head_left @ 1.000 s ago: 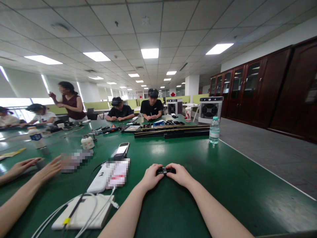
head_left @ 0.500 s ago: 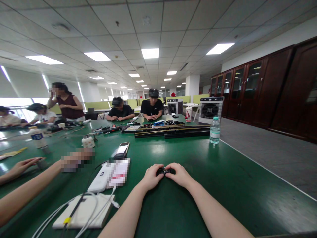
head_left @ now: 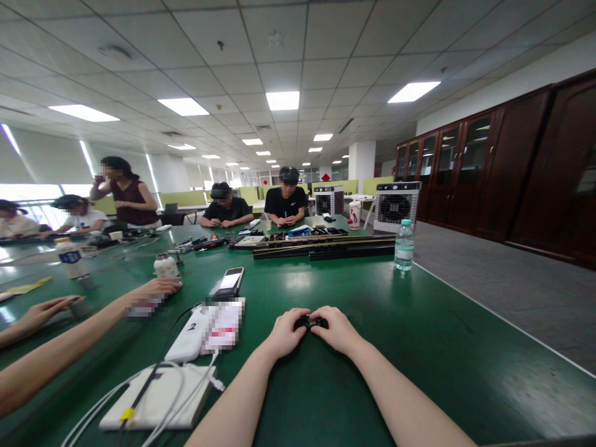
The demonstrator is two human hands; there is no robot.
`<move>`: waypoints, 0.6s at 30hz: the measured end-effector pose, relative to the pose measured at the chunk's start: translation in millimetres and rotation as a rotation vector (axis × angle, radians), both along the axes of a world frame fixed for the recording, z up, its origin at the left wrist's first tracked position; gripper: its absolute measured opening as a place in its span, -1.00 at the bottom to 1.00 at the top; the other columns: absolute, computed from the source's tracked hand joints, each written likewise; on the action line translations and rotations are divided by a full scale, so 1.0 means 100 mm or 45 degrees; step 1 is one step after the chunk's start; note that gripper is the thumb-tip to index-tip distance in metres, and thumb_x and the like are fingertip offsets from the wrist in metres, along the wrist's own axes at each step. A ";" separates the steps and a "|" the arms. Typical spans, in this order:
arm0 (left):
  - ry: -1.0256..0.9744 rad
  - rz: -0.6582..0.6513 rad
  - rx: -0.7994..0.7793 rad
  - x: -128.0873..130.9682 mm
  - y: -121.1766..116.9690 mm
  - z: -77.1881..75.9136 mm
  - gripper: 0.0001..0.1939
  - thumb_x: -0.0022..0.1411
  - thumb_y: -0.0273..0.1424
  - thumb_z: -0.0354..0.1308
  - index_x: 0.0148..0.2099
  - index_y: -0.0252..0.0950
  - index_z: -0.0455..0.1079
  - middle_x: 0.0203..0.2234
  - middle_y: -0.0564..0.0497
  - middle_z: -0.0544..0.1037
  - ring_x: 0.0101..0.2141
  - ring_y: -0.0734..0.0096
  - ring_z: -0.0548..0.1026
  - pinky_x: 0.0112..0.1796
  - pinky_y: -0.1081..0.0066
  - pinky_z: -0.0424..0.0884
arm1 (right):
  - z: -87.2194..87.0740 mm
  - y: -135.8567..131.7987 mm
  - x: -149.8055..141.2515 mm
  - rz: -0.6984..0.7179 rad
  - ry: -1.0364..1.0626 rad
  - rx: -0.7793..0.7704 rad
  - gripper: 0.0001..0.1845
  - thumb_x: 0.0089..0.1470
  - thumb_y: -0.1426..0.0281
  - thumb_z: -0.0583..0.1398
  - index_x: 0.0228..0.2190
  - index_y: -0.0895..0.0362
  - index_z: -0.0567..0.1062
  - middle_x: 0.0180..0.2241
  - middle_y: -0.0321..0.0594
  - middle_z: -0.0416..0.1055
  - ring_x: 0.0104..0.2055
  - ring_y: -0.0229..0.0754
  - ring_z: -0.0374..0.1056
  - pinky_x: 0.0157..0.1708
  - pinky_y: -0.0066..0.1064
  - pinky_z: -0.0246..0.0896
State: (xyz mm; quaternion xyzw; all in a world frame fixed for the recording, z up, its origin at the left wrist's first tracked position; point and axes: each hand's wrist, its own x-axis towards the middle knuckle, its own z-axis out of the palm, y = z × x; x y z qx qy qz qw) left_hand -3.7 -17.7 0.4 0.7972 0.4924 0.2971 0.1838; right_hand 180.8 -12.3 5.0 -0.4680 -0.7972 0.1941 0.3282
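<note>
My left hand (head_left: 285, 330) and right hand (head_left: 339, 329) are drawn close together, fingers and thumbs of both closed on one small black part (head_left: 309, 322). It sits directly between my hands, its long axis running roughly side to side, from one to the other. Neither hand is nearer: each has an end, and only the middle shows between my fingertips. I can't tell whether it rests on the green table (head_left: 442, 354) or is held just above it; nor can I make out its finer details.

To the left of my left hand lie a white power bank (head_left: 185, 338) marked "2" and, beyond it, a phone (head_left: 230, 280). Nearer me is a flat white box (head_left: 149, 403) with cables across it. Farther left, a co-worker's hand (head_left: 158, 289) reaches near a white jar (head_left: 166, 267). Ahead are long black rails (head_left: 351, 251), with a water bottle (head_left: 403, 249) upright by their right end.
</note>
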 end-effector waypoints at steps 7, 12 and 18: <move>-0.018 0.059 -0.021 0.00 0.02 -0.03 -0.60 0.14 -0.45 0.08 0.06 -0.23 0.37 -0.02 -0.05 0.48 0.01 0.25 0.39 0.08 0.27 0.26 | -0.01 0.01 0.00 0.014 0.005 0.006 -0.76 -0.09 0.39 0.23 -0.29 0.03 0.56 -0.20 -0.21 0.49 -0.09 -0.08 0.34 -0.02 -0.22 0.18; -0.008 0.054 -0.011 0.00 0.04 -0.05 -0.60 0.13 -0.45 0.09 0.05 -0.27 0.37 -0.04 -0.08 0.49 -0.01 0.23 0.41 0.06 0.27 0.28 | -0.02 0.01 0.01 0.012 -0.004 -0.005 -0.78 -0.09 0.41 0.23 -0.30 0.05 0.56 -0.19 -0.19 0.49 -0.08 -0.07 0.33 -0.01 -0.21 0.17; 0.008 0.053 0.006 -0.01 0.05 -0.06 -0.61 0.14 -0.45 0.10 0.05 -0.28 0.37 -0.07 -0.09 0.48 -0.03 0.23 0.41 0.05 0.27 0.28 | 0.03 0.01 0.00 0.003 0.123 -0.014 -0.81 -0.06 0.40 0.21 -0.31 0.07 0.54 -0.21 -0.21 0.50 -0.09 -0.09 0.35 0.00 -0.22 0.18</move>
